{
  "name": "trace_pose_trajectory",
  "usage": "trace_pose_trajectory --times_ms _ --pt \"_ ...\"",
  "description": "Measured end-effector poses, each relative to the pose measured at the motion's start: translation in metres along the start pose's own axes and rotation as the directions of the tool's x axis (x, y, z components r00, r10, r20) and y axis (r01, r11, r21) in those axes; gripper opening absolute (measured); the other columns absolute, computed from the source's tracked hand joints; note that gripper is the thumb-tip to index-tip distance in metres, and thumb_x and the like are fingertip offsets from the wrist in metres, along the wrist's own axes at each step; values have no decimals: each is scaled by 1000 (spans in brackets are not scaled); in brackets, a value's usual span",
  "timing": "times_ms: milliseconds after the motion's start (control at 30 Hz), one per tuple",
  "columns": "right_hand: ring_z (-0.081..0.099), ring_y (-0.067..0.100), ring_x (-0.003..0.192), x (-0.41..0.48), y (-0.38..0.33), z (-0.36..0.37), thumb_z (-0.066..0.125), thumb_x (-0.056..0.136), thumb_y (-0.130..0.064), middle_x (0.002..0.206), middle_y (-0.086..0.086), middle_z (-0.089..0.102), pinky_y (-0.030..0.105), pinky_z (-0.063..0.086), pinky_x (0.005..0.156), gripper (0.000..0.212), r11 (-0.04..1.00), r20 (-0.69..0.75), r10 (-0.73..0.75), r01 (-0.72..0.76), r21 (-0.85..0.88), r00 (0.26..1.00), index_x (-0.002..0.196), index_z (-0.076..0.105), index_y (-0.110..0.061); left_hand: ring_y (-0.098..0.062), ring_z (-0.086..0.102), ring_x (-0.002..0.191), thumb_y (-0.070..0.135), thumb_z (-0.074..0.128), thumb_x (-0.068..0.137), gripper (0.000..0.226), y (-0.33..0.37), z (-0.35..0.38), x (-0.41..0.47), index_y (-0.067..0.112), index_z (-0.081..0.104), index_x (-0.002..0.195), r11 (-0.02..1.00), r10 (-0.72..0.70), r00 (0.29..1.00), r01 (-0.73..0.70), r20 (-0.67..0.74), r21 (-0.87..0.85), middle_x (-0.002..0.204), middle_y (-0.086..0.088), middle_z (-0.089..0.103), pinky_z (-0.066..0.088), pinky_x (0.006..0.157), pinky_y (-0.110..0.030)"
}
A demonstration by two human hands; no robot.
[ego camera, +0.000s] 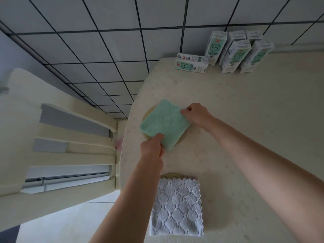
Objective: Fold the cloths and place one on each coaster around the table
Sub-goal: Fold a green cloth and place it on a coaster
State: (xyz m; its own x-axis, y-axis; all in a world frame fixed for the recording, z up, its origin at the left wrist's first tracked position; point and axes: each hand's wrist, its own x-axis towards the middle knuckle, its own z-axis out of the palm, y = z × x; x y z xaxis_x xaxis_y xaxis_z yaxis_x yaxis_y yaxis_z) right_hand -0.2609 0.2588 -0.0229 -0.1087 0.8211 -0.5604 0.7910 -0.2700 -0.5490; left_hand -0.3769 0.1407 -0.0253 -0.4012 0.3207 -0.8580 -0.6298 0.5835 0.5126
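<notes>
While you centre it, green cloth [164,122]: folded over the coaster [149,111].
Left hand [152,146]: fingers pinch its corner.
Right hand [196,114]: fingers pinch the opposite edge, squaring it.

1. My left grip [152,146] pinches the edge of the green cloth [164,120] nearest my body. The thumb lies flat on top of the fabric and the other fingers are tucked under it, out of sight.
2. My right grip [195,114] holds the same cloth at the corner across from my left grip. The knuckles are up and the fingers are curled, with their tips on the fabric's edge.
3. The two grips are apart, with the cloth between them.
4. My left forearm runs nearly straight back from its grip toward me.
5. My right forearm slants back and out to the right of its grip.
6. Both forearms are bare and both wrists are roughly in line.
</notes>
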Motion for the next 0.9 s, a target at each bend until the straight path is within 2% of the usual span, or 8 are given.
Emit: trace_pose_trajectory --times_ms 100,200,333,500,600,667,800,900 --pt "48 22 68 3 -4 -1 55 85 -29 78 6 52 24 31 49 26 994 58 54 -59 91 997 89 62 -4 -15 36 50 2 65 80 18 4 0 -3 7 52 69 1000 10 999 -9 33 -11 60 -5 42 34 53 -26" --pt "52 19 72 6 -5 -2 61 81 -19 86 7 57 23 36 53 26 980 64 61 -72 188 996 103 65 -3 -19 54 66 -4 60 83 16 9 -1 -1 8 56 74 997 77 995 -77 62 -10 76 -8 57 50 69 -31" --pt "49 12 70 1 1 1 58 84 -12 78 -2 50 26 40 60 20 961 37 41 -50 273 998 103 60 -8 -32 61 98 -1 58 79 14 16 -4 14 13 58 85 962 229 971 -237 70 133 101 -13 62 52 91 -49" --pt "59 22 85 -10 21 24 64 80 -19 90 2 60 30 48 66 16 941 -100 115 -76 329 988 95 58 -17 -23 60 97 0 60 81 36 35 -7 34 12 59 114 883 356 933 -352 47 309 104 -4 62 52 88 -40" --pt "58 19 81 -18 31 40 64 78 -18 85 0 60 29 49 69 13 951 -209 123 -55 305 970 89 58 -17 -18 57 93 -2 59 81 37 40 -7 42 13 61 115 844 402 915 -387 37 371 100 0 61 48 80 -31" --pt "61 20 80 -21 34 47 64 77 -18 83 -1 61 39 56 71 12 939 -220 137 -56 341 966 87 57 -18 -16 56 92 -1 58 81 38 40 -6 45 14 61 116 798 451 891 -428 51 424 99 3 60 43 76 -27" --pt "63 21 81 -26 36 54 64 77 -20 82 -2 61 44 58 71 12 925 -189 160 -80 372 969 87 57 -18 -16 58 95 3 58 82 36 40 -11 51 16 62 115 727 508 858 -475 76 496 104 2 63 45 80 -28" --pt "62 22 82 -30 36 54 62 79 -22 83 0 62 40 56 72 14 940 -194 130 -58 335 972 91 58 -16 -17 59 94 11 64 82 33 37 -19 54 16 62 115 669 550 830 -504 91 547 103 1 64 48 84 -29"
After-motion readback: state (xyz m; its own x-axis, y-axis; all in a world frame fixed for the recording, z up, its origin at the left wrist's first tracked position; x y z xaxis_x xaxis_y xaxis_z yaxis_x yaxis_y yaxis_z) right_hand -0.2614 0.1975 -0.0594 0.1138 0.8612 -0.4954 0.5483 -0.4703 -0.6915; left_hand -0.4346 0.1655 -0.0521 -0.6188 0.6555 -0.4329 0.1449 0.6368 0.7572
